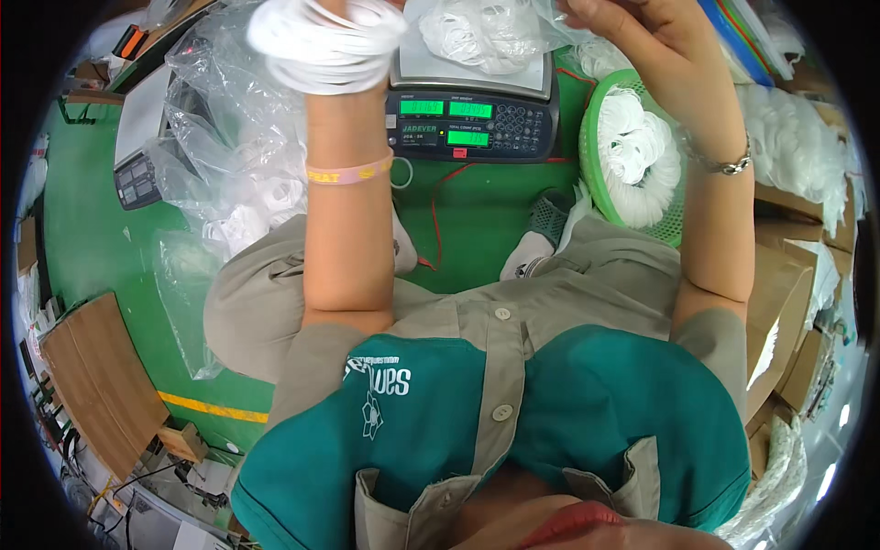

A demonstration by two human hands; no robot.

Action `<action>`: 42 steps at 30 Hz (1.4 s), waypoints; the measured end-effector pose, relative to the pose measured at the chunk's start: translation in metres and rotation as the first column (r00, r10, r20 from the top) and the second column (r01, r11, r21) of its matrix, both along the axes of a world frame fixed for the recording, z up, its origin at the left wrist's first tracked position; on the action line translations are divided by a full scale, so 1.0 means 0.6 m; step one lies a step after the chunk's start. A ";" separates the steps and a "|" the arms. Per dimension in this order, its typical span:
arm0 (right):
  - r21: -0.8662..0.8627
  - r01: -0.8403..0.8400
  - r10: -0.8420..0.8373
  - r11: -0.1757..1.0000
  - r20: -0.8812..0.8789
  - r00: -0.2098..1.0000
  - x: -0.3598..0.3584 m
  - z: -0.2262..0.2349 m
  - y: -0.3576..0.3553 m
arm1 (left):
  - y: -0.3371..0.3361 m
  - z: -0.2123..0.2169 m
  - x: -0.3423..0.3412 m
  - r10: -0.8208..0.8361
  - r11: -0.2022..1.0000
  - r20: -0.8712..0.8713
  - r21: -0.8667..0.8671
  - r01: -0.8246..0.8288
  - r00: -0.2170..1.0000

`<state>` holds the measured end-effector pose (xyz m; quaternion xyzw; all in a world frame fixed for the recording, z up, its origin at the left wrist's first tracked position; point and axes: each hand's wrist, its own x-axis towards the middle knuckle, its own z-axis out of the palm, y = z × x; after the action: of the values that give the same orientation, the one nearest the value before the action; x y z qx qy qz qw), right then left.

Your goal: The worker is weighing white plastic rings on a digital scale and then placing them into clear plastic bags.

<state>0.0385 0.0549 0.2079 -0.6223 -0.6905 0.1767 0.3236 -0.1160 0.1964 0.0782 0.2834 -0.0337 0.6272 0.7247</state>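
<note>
A bunch of thin white rings [321, 55], blurred by motion, is looped around my left hand [335, 8] and wrist. The fingers of that hand are hidden by the rings and cut off by the top edge. At the upper right, my right hand [646, 32] is closed with its fingertips on the edge of a clear plastic bag [553, 26]. White rings [481, 32] are bunched inside the bag, which lies on the pan of a counting scale [472, 124]. Its green displays are lit.
To the right, a green basket [594, 151] holds coiled white rings [642, 156]. Clear plastic sheeting [225, 92] spreads on the left, beside a second scale [137, 179]. A red cord [435, 215] runs over the green floor between my legs. Cardboard boxes [784, 284] stand at the far right.
</note>
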 end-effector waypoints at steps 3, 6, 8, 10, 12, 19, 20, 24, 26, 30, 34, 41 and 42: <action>-0.246 -0.319 0.263 0.915 -0.237 0.935 0.015 -0.094 0.040 | 0.007 0.017 -0.116 0.477 0.879 -0.452 0.227 -0.420 0.753; -0.467 -0.360 0.425 0.808 0.036 0.905 0.001 -0.252 0.065 | 0.002 0.053 -0.134 0.086 0.967 0.069 0.235 -0.100 0.994; -0.586 -0.352 0.531 0.730 0.161 0.832 -0.048 -0.377 0.050 | -0.006 0.066 -0.135 0.093 0.983 0.109 0.149 -0.109 0.990; -0.562 -0.398 0.598 0.725 0.226 0.769 -0.102 -0.500 0.025 | -0.007 0.070 -0.128 0.114 0.973 0.093 0.189 -0.130 0.989; -0.548 -0.348 0.555 0.760 0.270 0.787 -0.151 -0.610 0.003 | -0.007 0.058 -0.105 0.124 0.979 0.087 0.154 -0.137 0.988; -0.485 -0.308 0.550 0.818 0.505 0.665 -0.221 -0.700 -0.032 | 0.010 0.017 -0.111 0.074 0.997 0.019 0.007 -0.074 0.997; -0.489 -0.305 0.551 0.817 0.505 0.665 -0.215 -0.697 -0.032 | 0.015 0.010 -0.112 0.076 0.997 0.006 -0.007 -0.076 0.997; -0.628 -0.321 0.608 0.709 0.313 0.730 -0.194 -0.631 -0.011 | 0.029 -0.002 -0.111 0.096 0.994 -0.008 -0.043 -0.097 0.995; -0.677 -0.327 0.589 0.660 0.195 0.785 -0.190 -0.612 -0.009 | 0.030 -0.003 -0.108 0.080 0.995 0.017 -0.061 -0.079 0.997; -0.531 -0.301 0.558 0.792 0.430 0.710 -0.193 -0.680 -0.035 | 0.026 0.006 -0.100 0.045 0.996 0.073 -0.085 -0.039 0.996; -0.542 -0.351 0.615 0.764 0.449 0.647 -0.192 -0.677 -0.039 | 0.022 0.009 -0.108 0.042 0.996 0.074 -0.079 -0.036 0.996; -0.680 -0.444 0.259 0.583 -0.362 0.895 -0.112 -0.451 0.036 | 0.039 0.000 -0.127 -0.063 0.995 0.079 -0.073 0.069 0.995; -0.578 -0.501 0.253 0.644 -0.457 0.853 -0.089 -0.395 0.048 | 0.040 -0.004 -0.128 -0.052 0.995 0.086 -0.082 0.059 0.995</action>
<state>-0.0149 0.0837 -0.0293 -0.4962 -0.6271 0.5836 0.1412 -0.1926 0.2202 0.0758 0.2249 -0.0452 0.6189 0.7512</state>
